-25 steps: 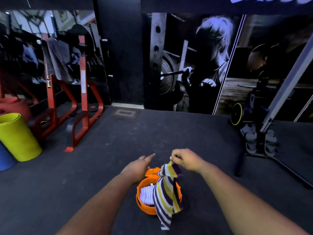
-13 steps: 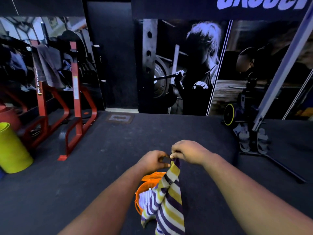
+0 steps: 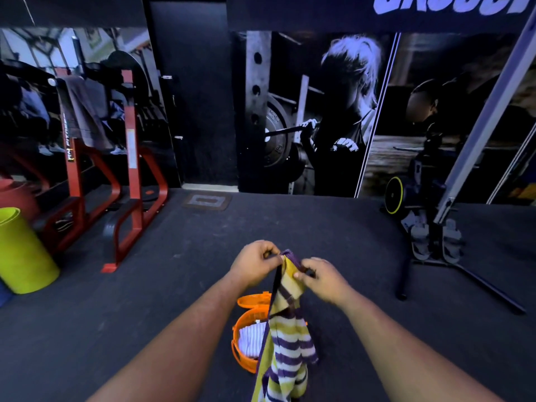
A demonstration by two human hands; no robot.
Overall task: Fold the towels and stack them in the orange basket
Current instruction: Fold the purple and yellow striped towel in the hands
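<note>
Two bare forearms came into the head view from the bottom edge, one on each side. No sleeve covered either arm as far as the picture reached. The left hand (image 3: 255,264) and the right hand (image 3: 324,281) wore no gloves. The wrists seemed to carry no watch or band, though the dim light left that uncertain. Nothing else of the person showed.

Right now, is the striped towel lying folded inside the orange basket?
No, both the left hand and right hand pinch the striped towel, which hangs unfolded above the orange basket.
</note>
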